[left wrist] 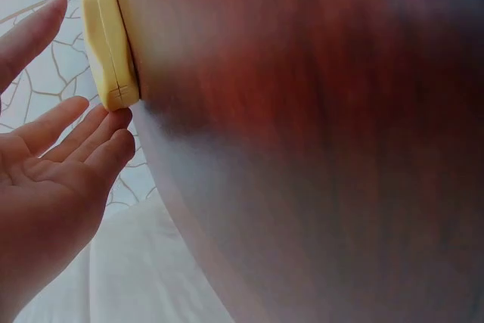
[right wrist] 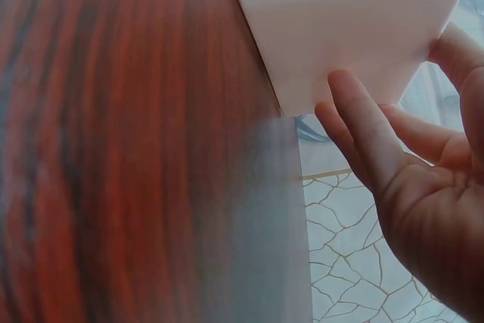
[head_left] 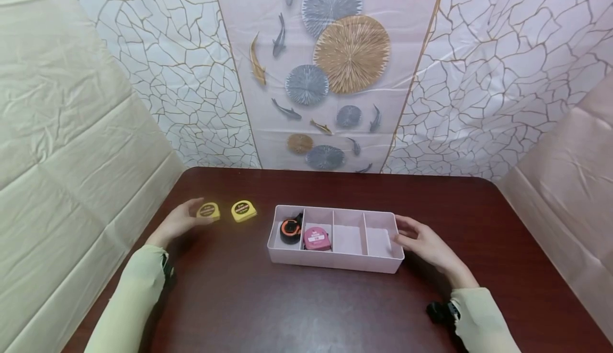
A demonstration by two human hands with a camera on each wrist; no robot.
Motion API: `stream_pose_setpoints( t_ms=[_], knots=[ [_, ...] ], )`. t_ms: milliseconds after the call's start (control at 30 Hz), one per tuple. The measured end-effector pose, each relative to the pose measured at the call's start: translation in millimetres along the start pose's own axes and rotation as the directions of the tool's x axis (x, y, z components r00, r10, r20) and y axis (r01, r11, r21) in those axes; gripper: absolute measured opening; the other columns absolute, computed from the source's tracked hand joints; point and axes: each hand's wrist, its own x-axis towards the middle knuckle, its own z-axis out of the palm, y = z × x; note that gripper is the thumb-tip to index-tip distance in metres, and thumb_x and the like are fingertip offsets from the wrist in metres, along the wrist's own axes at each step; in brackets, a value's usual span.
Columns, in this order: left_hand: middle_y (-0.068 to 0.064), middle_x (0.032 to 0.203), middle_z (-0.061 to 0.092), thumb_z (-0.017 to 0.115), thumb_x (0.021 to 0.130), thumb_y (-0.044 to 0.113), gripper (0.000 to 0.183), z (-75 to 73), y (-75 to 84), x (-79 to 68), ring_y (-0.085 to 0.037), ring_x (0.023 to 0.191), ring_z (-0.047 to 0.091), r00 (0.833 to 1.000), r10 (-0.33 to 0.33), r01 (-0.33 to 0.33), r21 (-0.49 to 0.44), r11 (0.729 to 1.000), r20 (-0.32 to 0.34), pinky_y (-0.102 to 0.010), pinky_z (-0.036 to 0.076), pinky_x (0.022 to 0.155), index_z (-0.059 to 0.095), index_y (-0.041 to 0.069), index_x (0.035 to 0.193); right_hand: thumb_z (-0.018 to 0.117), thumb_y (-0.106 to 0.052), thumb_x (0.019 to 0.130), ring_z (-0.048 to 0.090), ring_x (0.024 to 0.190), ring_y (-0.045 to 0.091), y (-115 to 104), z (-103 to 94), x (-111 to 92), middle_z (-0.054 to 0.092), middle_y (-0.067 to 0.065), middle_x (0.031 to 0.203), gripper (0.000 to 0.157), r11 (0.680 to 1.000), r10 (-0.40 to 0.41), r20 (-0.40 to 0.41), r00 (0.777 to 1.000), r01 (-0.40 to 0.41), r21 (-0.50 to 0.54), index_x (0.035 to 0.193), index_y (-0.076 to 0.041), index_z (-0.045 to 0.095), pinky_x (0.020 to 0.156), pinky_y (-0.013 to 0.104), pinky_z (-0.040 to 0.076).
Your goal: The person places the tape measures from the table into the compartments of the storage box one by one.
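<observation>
My left hand point(head_left: 180, 221) reaches around the left one of two yellow tape measures, its fingers extended. In the left wrist view this tape measure point(left wrist: 111, 47) stands between the thumb, held apart from it, and the fingertips right at its end. The other yellow tape measure point(head_left: 243, 211) lies just to the right. At the right end of a pale pink divided box point(head_left: 330, 260), my right hand point(head_left: 428, 242) rests with its thumb at the rim and loosely extended fingers against the end wall point(right wrist: 333, 43). A black-and-orange tape measure point(head_left: 290, 230) sits in the leftmost compartment, a pink tape measure point(head_left: 316, 238) in the one beside it.
The box's two right compartments point(head_left: 348, 238) show bare bottoms. Everything stands on a dark reddish-brown table point(head_left: 268, 305). Patterned cloth point(head_left: 191, 76) hangs behind its far edge, and plain pale cloth point(head_left: 62, 145) borders the left side.
</observation>
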Motion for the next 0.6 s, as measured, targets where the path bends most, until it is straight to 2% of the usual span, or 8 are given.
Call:
stream_pose_setpoints(
  t_ms=[133, 267, 600],
  knots=[
    [-0.029, 0.144, 0.048, 0.079, 0.087, 0.027, 0.084, 0.2, -3.5, 2.9, -0.041, 0.129, 0.047, 1.0, 0.002, -0.002, -0.004, 1.0, 0.015, -0.054, 0.034, 0.109, 0.036, -0.009, 0.149, 0.067, -0.015, 0.098, 0.054, 0.126, 0.048, -0.7, -0.9, -0.3, 0.048, 0.033, 0.143, 0.064, 1.0, -0.002, 0.003, 1.0, 0.002, -0.004, 0.149, 0.009, 0.037, 0.085, 0.019, 0.05],
    [-0.028, 0.139, 0.052, 0.079, 0.086, 0.024, 0.082, -0.1, -6.4, 5.3, -0.038, 0.122, 0.051, 0.999, 0.0, 0.001, -0.023, 1.0, 0.042, -0.051, 0.037, 0.105, 0.037, -0.009, 0.149, 0.068, -0.016, 0.098, 0.054, 0.125, 0.047, -1.4, -0.3, -0.7, 0.048, 0.033, 0.142, 0.065, 1.0, -0.003, 0.004, 1.0, 0.003, 0.009, 0.149, 0.009, 0.037, 0.085, 0.018, 0.05],
    [-0.034, 0.147, 0.042, 0.08, 0.082, 0.012, 0.082, -0.5, -7.7, 15.3, -0.044, 0.131, 0.043, 0.997, 0.055, -0.054, -0.005, 0.999, 0.061, -0.054, 0.032, 0.109, 0.037, -0.014, 0.146, 0.068, -0.016, 0.097, 0.055, 0.126, 0.046, -2.9, -0.2, -1.4, 0.048, 0.033, 0.142, 0.066, 1.0, 0.009, 0.004, 1.0, -0.009, 0.019, 0.15, 0.009, 0.036, 0.084, 0.018, 0.051]
  ],
)
